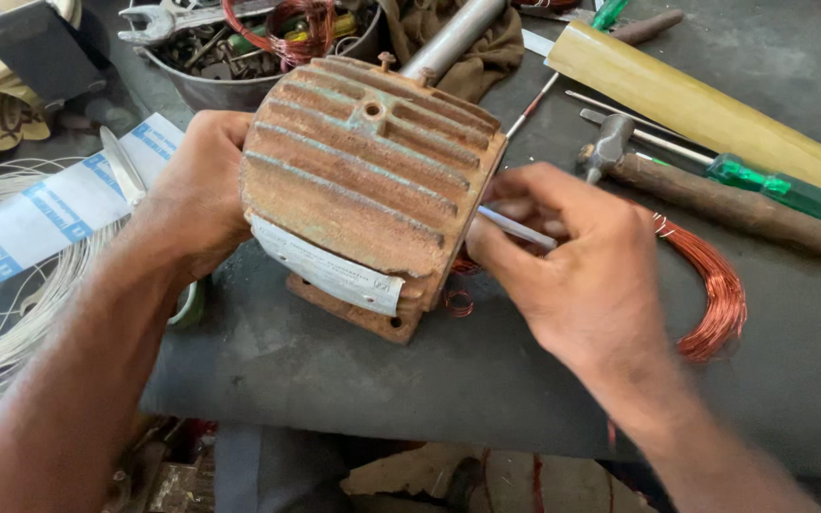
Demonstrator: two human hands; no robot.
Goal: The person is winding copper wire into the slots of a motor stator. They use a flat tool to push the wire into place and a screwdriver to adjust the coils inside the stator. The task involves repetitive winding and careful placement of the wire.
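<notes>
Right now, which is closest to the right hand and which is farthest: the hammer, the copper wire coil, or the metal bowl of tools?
From the right hand, in the head view:
1. Copper wire coil: just right of the hand, tucked behind it.
2. Hammer: a bit beyond, up and to the right.
3. Metal bowl of tools: farthest, at the top left, past the rusty motor housing.

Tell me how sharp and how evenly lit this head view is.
Head view: soft daylight, no hard glare; the rusty finned motor housing is sharp, with the left hand on its side and the right hand pinching a thin white strip; faint shadow falls under both; the bottom edge is dark and slightly soft; wide-angle stretch shows at the forearms.
</notes>
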